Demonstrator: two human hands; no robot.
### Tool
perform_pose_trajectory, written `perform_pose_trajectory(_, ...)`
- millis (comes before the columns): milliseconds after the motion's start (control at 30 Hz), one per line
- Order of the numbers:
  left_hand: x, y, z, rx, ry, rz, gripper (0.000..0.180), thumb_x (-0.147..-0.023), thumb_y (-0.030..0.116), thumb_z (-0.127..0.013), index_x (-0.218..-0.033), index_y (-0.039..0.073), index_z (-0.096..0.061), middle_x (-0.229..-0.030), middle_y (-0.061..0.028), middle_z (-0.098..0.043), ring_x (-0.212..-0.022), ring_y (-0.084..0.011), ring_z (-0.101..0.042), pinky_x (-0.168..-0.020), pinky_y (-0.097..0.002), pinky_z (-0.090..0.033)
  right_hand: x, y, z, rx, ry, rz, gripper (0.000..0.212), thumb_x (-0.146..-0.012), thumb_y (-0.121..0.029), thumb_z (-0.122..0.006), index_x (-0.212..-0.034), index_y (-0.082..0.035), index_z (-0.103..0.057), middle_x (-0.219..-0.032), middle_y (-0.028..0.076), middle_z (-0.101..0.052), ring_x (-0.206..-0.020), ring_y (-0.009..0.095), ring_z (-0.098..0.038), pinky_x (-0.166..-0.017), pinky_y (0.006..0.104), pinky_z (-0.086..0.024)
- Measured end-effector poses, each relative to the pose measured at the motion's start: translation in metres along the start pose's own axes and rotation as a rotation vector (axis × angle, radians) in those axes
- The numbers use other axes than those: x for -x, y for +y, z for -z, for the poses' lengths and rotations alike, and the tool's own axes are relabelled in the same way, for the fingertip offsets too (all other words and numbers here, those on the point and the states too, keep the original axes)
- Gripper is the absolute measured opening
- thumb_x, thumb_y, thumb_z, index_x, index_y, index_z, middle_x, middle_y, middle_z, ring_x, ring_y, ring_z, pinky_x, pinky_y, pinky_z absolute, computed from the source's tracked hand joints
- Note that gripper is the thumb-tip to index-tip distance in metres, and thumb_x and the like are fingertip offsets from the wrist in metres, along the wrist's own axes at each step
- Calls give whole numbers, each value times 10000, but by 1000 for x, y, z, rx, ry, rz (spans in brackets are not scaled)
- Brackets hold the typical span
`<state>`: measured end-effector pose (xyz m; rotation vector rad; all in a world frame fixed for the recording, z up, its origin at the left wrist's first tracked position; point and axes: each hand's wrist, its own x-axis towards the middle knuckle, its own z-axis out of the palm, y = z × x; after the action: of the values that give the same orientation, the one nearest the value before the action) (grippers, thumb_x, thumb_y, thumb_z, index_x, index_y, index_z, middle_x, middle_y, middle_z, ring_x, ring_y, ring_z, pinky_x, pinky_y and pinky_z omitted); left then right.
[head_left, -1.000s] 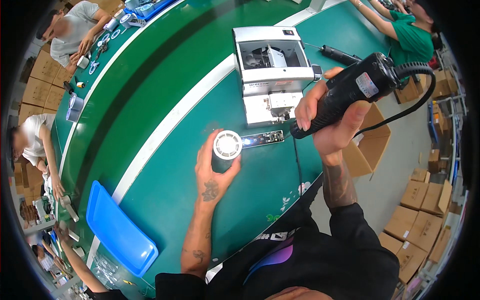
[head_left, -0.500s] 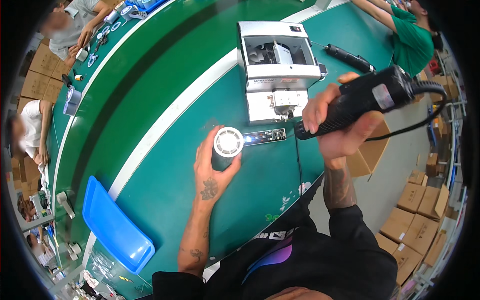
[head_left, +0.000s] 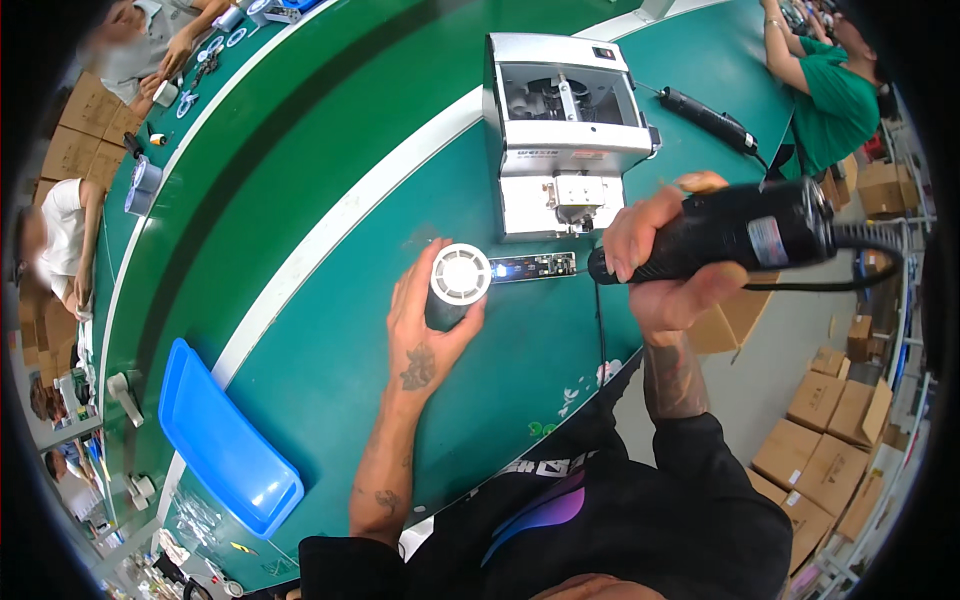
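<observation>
In the middle of the bench, my left hand is wrapped round a dark cylindrical device with a white slotted round cap. From its right side a narrow strip with a circuit board extends, and a bluish-white light glows near the cap. My right hand grips a black electric screwdriver, held nearly level. Its nose points left, at the board's right end; whether the bit touches a screw there I cannot tell. A silver screw feeder stands just beyond the board.
A second electric screwdriver lies right of the feeder. At the left, a blue tray rests on the bench. A black cable curves from my screwdriver's rear. Co-workers sit along the far left bench; another in green is at upper right. Cartons stand right.
The screwdriver's rear end has dropped, so the tool lies more level. My left hand still holds the device in about the same place. The whole view has shifted slightly.
</observation>
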<state>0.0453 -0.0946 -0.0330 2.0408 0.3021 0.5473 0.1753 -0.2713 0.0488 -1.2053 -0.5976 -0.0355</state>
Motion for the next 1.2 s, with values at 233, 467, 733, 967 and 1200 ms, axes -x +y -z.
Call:
perform_pose_trajectory(233,3,-2,0,-12,3,-11,698,-742,79,-803,-1375,22,-516,-1276,-153,-628,-1164,-321,-596,-994,-420,-470,-6,-4,7,-124,-40,25,777,-857,-670,-633,-1282,-72,-376,-658,72,-532,-478,161,-541,-470,308,-486)
perform_pose_trajectory(467,4,-4,4,-36,-5,-48,703,-735,94,-813,-1370,16,-523,-1240,-160,-640,-1134,-297,-615,-990,-393,-473,-15,-15,8,-155,-161,31,769,-856,-554,-722,-1297,6,-432,-680,126,-637,-484,148,-566,-464,271,-469)
perform_pose_trajectory(733,4,-1,2,-117,-14,-144,711,-717,116,-829,-1360,35,-536,-1221,-158,-641,-1157,-318,-587,-988,-413,-470,-59,-44,-14,-195,-53,226,733,-966,-653,-437,-1321,-16,-370,-622,55,-478,-404,141,-431,-398,288,-404)
perform_pose_trajectory(967,4,-2,3,-110,-28,-115,715,-719,117,-830,-1364,37,-533,-1236,-158,-632,-1156,-321,-584,-986,-413,-470,-72,-19,-34,135,-200,226,701,-982,-588,-482,-1160,89,-440,-613,97,-512,-433,143,-468,-421,277,-401)
perform_pose_trajectory(1200,3,1,5,-106,-23,-112,713,-709,107,-830,-1358,52,-540,-1214,-155,-639,-1145,-325,-584,-977,-410,-469,-35,-32,-47,29,-101,-1,866,-853,-795,-489,-1251,-31,-397,-584,43,-431,-429,145,-448,-430,288,-412)
